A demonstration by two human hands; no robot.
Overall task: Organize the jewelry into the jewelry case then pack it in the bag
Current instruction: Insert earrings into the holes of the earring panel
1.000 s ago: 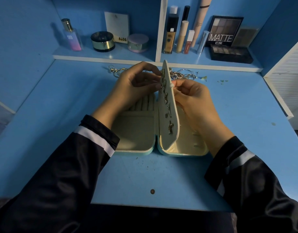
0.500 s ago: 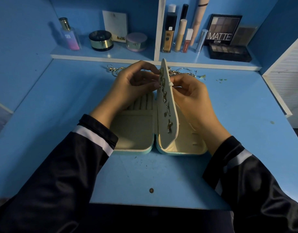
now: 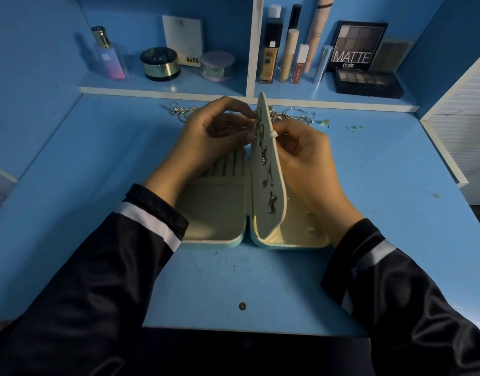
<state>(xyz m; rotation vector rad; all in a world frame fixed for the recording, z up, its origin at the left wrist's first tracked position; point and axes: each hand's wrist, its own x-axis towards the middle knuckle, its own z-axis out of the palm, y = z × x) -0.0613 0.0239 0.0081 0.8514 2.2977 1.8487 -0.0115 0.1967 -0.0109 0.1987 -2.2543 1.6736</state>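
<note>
A teal jewelry case [image 3: 214,241] lies open on the blue desk, cream inside. Its middle earring panel [image 3: 268,169] stands upright with several earrings pinned along it. My left hand [image 3: 214,137] pinches an earring at the panel's upper left face. Behind the panel, my right hand [image 3: 304,147] has its fingers curled at the upper edge and pinches something small there. A pile of loose jewelry [image 3: 290,116] lies on the desk behind the case, partly hidden by my hands. No bag is in view.
A shelf [image 3: 163,89] at the back carries a perfume bottle [image 3: 108,54], two round jars, several makeup tubes and a MATTE palette [image 3: 361,58]. A white slatted panel [image 3: 461,126] stands at the right. A small round knob [image 3: 242,306] sits near the desk's front edge.
Both hands stay at the top of the upright panel with only small finger shifts. The case has not moved.
</note>
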